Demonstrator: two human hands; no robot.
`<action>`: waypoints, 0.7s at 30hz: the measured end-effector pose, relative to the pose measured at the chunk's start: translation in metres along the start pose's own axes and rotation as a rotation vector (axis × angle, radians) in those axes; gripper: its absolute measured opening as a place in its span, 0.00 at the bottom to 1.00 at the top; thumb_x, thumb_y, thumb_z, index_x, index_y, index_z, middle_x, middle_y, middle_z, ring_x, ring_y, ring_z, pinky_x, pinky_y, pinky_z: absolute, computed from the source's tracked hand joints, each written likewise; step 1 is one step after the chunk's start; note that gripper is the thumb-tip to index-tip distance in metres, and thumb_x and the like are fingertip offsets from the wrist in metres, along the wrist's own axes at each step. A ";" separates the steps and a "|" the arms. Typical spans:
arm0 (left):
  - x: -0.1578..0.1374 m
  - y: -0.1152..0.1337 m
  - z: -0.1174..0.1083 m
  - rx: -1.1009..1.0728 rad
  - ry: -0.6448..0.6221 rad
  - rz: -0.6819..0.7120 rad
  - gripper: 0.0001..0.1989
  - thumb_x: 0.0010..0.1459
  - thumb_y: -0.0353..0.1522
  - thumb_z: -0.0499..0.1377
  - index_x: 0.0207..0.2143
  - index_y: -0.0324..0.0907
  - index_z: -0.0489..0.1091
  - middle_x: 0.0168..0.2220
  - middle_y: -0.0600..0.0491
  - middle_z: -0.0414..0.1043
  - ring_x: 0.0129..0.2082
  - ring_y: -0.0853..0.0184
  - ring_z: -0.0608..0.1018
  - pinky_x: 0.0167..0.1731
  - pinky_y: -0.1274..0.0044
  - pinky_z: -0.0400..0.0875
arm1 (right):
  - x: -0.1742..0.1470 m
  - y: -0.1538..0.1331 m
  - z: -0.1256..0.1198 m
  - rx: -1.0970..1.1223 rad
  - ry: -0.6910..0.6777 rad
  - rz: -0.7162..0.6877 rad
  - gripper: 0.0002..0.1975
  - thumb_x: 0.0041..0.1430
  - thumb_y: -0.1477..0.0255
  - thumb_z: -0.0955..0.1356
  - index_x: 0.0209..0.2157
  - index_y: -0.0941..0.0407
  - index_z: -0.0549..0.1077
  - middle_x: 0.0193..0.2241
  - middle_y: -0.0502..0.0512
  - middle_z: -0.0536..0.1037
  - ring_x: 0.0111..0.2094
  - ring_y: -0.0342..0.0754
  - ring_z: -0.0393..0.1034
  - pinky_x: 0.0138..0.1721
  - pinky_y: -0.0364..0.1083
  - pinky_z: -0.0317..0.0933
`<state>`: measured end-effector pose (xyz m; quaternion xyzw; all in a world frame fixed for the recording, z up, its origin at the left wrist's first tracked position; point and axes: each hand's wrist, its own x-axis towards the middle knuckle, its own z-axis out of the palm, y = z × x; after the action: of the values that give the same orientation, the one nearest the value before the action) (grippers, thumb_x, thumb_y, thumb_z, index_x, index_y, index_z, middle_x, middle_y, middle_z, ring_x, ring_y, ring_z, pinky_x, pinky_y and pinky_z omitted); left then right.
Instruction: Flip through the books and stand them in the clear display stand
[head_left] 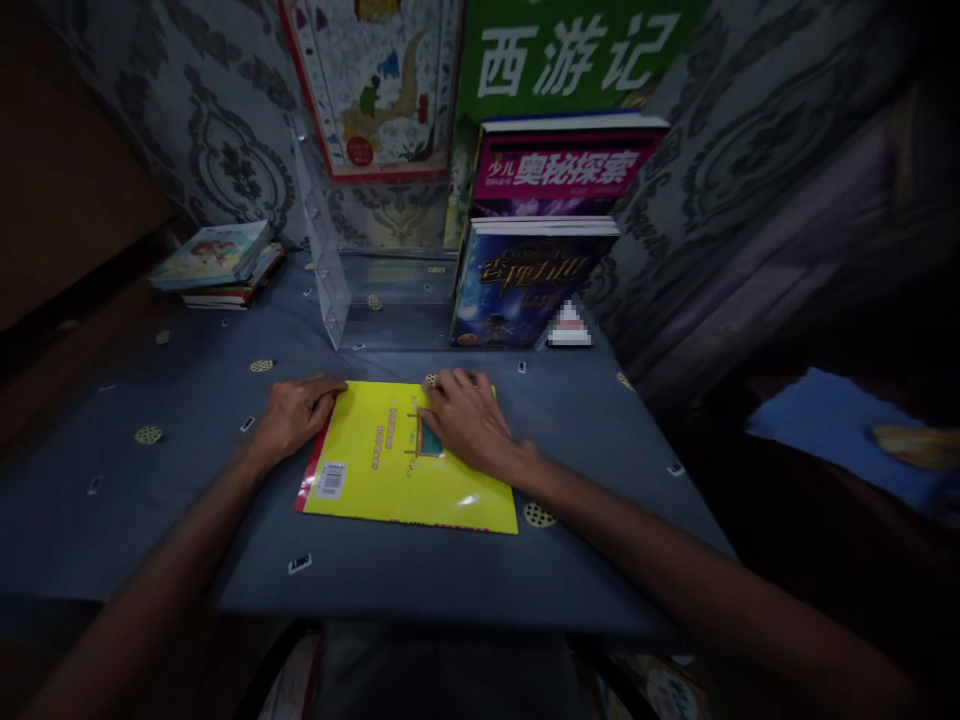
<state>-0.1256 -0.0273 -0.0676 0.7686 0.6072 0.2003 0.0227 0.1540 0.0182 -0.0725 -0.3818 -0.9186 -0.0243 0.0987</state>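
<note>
left hand (298,412) curled at corner of yellow book (405,487), grip unclear; right hand (466,418) palm-down on it, unclenched

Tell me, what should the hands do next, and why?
Maybe the left hand and right hand should lift the yellow book together: it lies flat, both touch it, and the clear rack seems to have room beside the standing books.

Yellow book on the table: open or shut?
Shut: the yellow book lies flat with its barcode facing up, no inside pages showing; left hand at its edge, right hand on top.
</note>
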 end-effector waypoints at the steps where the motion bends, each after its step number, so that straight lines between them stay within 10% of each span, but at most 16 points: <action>1: 0.000 0.001 0.000 0.024 -0.007 -0.005 0.23 0.63 0.36 0.46 0.45 0.42 0.80 0.45 0.47 0.83 0.43 0.56 0.84 0.44 0.68 0.77 | -0.009 0.011 -0.001 -0.012 -0.004 0.026 0.14 0.72 0.69 0.62 0.50 0.60 0.75 0.45 0.64 0.75 0.48 0.58 0.64 0.49 0.55 0.52; 12: 0.027 0.074 -0.006 0.381 -0.280 0.089 0.16 0.64 0.29 0.52 0.49 0.43 0.76 0.46 0.46 0.81 0.39 0.56 0.83 0.32 0.71 0.73 | -0.059 0.069 0.005 0.050 0.109 0.095 0.20 0.73 0.67 0.58 0.55 0.57 0.75 0.43 0.63 0.75 0.45 0.57 0.64 0.45 0.54 0.53; 17: 0.061 0.122 0.034 0.182 -0.285 0.482 0.22 0.63 0.23 0.53 0.58 0.41 0.70 0.57 0.44 0.74 0.54 0.59 0.77 0.51 0.68 0.72 | -0.059 0.071 0.004 0.122 0.105 0.109 0.20 0.73 0.67 0.58 0.56 0.55 0.75 0.44 0.62 0.74 0.46 0.57 0.63 0.44 0.53 0.54; 21: 0.067 0.139 0.052 0.113 -0.295 0.545 0.24 0.65 0.23 0.51 0.62 0.40 0.67 0.61 0.41 0.70 0.59 0.56 0.74 0.57 0.62 0.67 | -0.061 0.071 0.002 0.107 0.078 0.142 0.19 0.74 0.68 0.58 0.54 0.54 0.76 0.44 0.62 0.73 0.47 0.58 0.62 0.45 0.53 0.53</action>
<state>0.0328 0.0104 -0.0581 0.9239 0.3790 0.0514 0.0132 0.2454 0.0262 -0.0892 -0.4389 -0.8847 0.0168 0.1563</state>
